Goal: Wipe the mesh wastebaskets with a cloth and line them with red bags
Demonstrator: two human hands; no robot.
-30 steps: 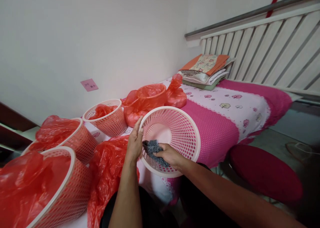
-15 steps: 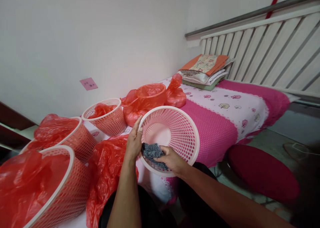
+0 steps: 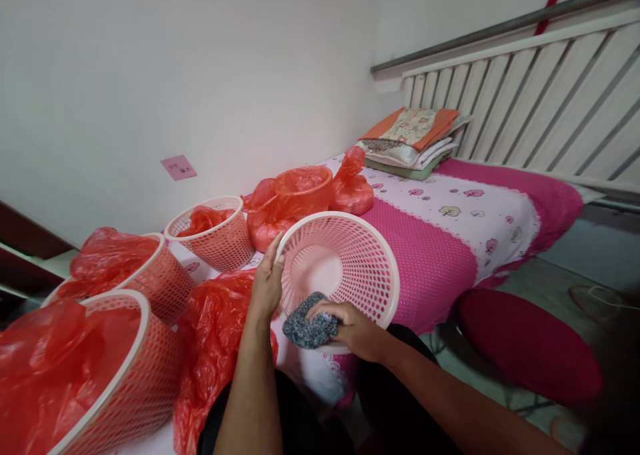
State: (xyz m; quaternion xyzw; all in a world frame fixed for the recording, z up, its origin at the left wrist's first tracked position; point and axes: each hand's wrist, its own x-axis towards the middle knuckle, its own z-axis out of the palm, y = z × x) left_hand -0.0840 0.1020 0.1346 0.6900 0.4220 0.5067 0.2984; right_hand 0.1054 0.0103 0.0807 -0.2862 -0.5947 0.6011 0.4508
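A pale pink plastic basket (image 3: 367, 255) with perforated walls is tilted so its mouth faces me, above the near edge of the bed. My left hand (image 3: 267, 278) grips its rim on the left side, fingers outside and thumb over the edge. In my right hand (image 3: 350, 325) is a dark grey speckled cloth (image 3: 307, 325), bunched under the fingers. The cloth lies against the lower left part of the basket's rim and hides that stretch of it. Just left of my left forearm lies a crumpled red plastic bag (image 3: 215, 328).
Several pink baskets (image 3: 160, 368) with red plastic bags in them stand along the left and back. A knotted red bag (image 3: 353, 185) sits behind. Folded bedding (image 3: 407, 142) is stacked on the bed (image 3: 420, 248). A dark red round stool (image 3: 530, 345) stands at right.
My right hand has shifted its grip on the cloth, which now drapes over the basket's lower rim instead of lying inside it. My left hand and the basket stay nearly still.
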